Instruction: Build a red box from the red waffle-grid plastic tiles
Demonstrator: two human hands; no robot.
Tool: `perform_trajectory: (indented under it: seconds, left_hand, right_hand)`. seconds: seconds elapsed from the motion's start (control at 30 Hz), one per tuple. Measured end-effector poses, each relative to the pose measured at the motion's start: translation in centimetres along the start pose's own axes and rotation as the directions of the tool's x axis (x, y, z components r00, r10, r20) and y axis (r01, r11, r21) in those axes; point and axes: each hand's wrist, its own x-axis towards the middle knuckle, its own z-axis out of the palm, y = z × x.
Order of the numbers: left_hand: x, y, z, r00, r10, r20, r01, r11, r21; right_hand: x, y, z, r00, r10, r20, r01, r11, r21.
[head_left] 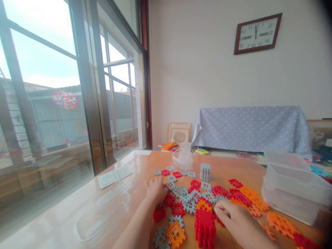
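Note:
My left hand [156, 190] is at the left edge of a spread of flat plastic interlocking blocks, its fingers apart and touching down beside a grey and a red one. Curled closed, my right hand [230, 214] is just right of the red stack. A red block [218, 218] shows under its fingertips, but whether they grip it I cannot tell. Between my hands stands the stack of red blocks [205, 226], with an orange block [204, 204] lying behind it. Grey blocks [190, 204] and red blocks [177, 209] lie loosely overlapping in the middle. Farther back stands a stack of grey blocks [205, 172].
Clear plastic lids [102, 218] and a folded paper sheet [115, 176] lie on the table's left. Clear containers [293, 186] are stacked at the right, near rows of orange blocks [255, 197]. Another clear container [183, 158] sits at the back. A window [49, 103] borders the left side.

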Motion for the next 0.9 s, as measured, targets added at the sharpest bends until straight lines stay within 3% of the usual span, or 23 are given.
perform_trajectory:
  seconds: [0.23, 0.7, 0.8, 0.9]
  left_hand:
    - [0.3, -0.6, 0.0, 1.000, -0.002, 0.029, 0.001, 1.000, 0.030]
    - [0.1, -0.4, -1.6, 0.996, -0.077, -0.049, 0.075, 0.996, -0.046]
    - [0.2, -0.1, -2.3, 0.993, -0.024, -0.116, 0.008, 0.991, -0.131]
    - [-0.1, 0.8, -3.5, 0.955, 0.001, -0.297, -0.067, 0.975, -0.214]
  right_hand:
    - [-0.1, -0.2, -0.1, 1.000, 0.018, 0.014, -0.018, 1.000, -0.016]
    - [-0.8, -1.6, -1.6, 0.999, -0.024, -0.042, 0.022, 0.999, -0.045]
    - [-0.9, -1.7, -1.9, 0.997, -0.033, -0.064, 0.031, 0.999, -0.038]
    - [-1.0, -1.9, -2.3, 0.995, -0.043, -0.095, 0.039, 0.999, -0.036]
